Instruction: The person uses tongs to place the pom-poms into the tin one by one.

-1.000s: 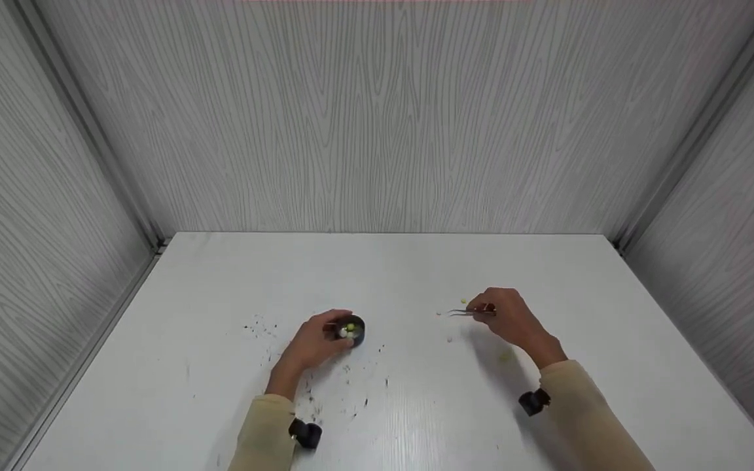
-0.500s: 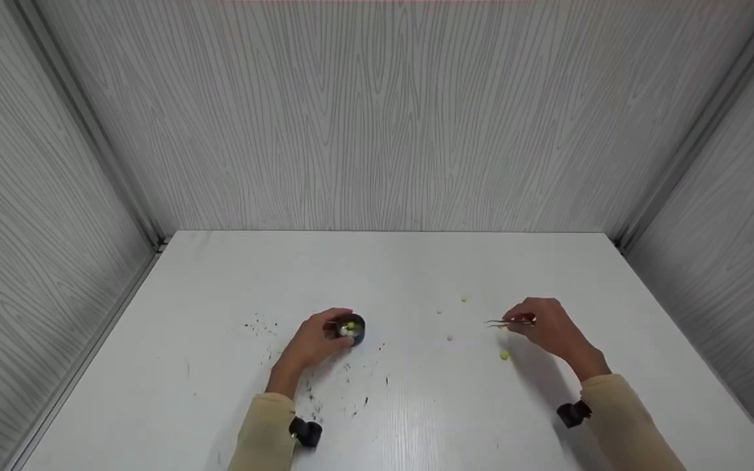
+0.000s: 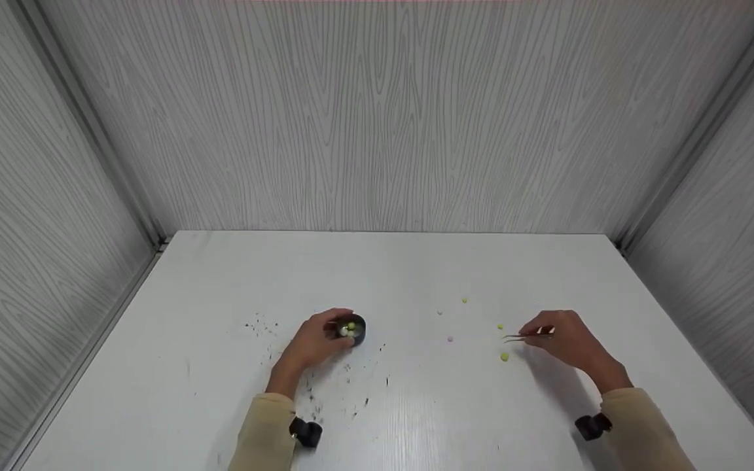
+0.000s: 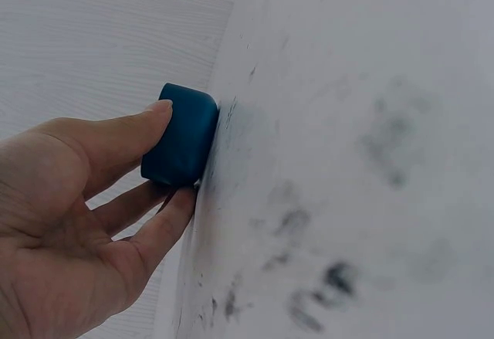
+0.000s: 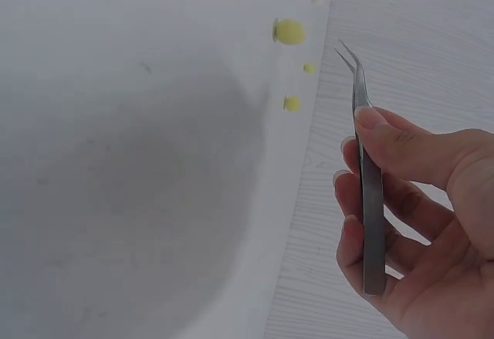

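The right hand [image 3: 570,340] pinches thin metal tweezers [image 5: 367,177], tips slightly apart and hovering near a small yellow-green bead [image 3: 504,356] on the white surface [image 3: 416,275]. The left hand [image 3: 315,341] grips the small round dark-blue cup [image 4: 181,134], which holds a few beads. It looks best to lower the tips astride the bead, squeeze gently so it cannot flick away, and keep the cup steady.

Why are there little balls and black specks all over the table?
Some small beads lie loose on the white table: a yellow-green bead near the tweezers in the right hand, others farther off. Dark specks are scattered around the left hand, which holds the small blue cup.
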{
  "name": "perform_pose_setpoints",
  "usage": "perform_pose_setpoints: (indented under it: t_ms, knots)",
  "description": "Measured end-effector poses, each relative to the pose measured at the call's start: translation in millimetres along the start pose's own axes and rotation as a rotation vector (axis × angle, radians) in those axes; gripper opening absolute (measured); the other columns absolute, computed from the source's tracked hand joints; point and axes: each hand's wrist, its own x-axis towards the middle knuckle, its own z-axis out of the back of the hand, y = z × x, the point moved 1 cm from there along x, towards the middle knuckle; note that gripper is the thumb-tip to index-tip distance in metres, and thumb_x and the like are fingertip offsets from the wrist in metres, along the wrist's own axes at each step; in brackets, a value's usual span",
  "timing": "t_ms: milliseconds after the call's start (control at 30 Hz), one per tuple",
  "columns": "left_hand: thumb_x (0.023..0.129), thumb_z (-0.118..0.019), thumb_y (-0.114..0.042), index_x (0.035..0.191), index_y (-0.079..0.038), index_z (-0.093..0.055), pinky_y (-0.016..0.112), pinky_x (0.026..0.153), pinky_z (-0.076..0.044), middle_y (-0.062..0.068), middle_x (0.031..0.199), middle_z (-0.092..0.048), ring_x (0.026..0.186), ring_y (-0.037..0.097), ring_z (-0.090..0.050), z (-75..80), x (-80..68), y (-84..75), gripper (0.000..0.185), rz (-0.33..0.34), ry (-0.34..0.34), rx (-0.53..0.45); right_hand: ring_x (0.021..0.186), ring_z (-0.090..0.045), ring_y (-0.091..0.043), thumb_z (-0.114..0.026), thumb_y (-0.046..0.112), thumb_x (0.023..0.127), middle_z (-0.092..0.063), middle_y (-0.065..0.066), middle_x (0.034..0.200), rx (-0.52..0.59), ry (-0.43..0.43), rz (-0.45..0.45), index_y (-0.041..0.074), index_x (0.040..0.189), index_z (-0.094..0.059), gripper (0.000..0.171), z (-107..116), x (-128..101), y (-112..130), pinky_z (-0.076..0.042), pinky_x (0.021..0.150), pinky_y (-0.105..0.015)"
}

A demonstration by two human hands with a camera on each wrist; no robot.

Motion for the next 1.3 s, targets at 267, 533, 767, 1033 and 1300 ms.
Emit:
perform_pose_setpoints:
  t_ms: [267,533,767,1033,1300]
  knots:
    - [0.093,-0.075,-0.009,0.143,-0.007,-0.059,0.055,0.112,-0.048,0.019,0.142,-0.062,0.131,0.040,-0.060,0.3,-0.8,0.7,0.052,0.004,0.007,0.001,0.080,-0.066,-0.002,-0.083,-0.001,0.082,-0.078,-0.001,0.090,0.026,0.056,0.026,0.015,0.094,-0.083,0.020,1.5,-6.0,-5.7,-0.056,0.072,-0.022]
    - [0.093,-0.076,-0.009,0.143,-0.007,-0.059,0.056,0.110,-0.049,0.019,0.141,-0.062,0.129,0.040,-0.061,0.4,-0.6,0.9,0.053,-0.007,0.008,0.006,0.079,-0.066,-0.003,-0.083,0.003,0.082,-0.078,0.001,0.089,0.015,0.080,0.038,0.016,0.093,-0.082,0.017,1.5,-9.4,-12.1,-0.055,0.072,-0.022]
    - [0.093,-0.076,-0.009,0.143,-0.008,-0.059,0.056,0.111,-0.048,0.018,0.142,-0.062,0.130,0.039,-0.061,-0.3,0.1,1.5,0.053,-0.003,0.004,0.006,0.079,-0.065,-0.002,-0.084,0.005,0.083,-0.079,0.000,0.091,0.025,0.093,0.032,0.017,0.093,-0.082,0.016,1.1,-10.5,-16.0,-0.054,0.071,-0.021]
    - [0.092,-0.076,-0.009,0.143,-0.007,-0.059,0.057,0.111,-0.047,0.020,0.141,-0.062,0.130,0.040,-0.061,0.9,-0.7,1.0,0.053,-0.008,0.005,0.007,0.079,-0.062,-0.001,-0.083,0.007,0.085,-0.079,0.000,0.092,0.030,0.102,0.009,0.017,0.094,-0.082,0.013,-0.5,-11.0,-18.1,-0.053,0.071,-0.021]
    - [0.093,-0.076,-0.010,0.142,-0.007,-0.060,0.056,0.111,-0.047,0.018,0.139,-0.064,0.129,0.039,-0.061,0.7,-1.4,1.0,0.052,0.002,0.008,0.000,0.078,-0.060,0.001,-0.082,0.008,0.086,-0.078,-0.002,0.091,0.068,0.128,0.002,0.016,0.094,-0.081,0.011,-0.3,-12.5,-18.7,-0.052,0.069,-0.021]
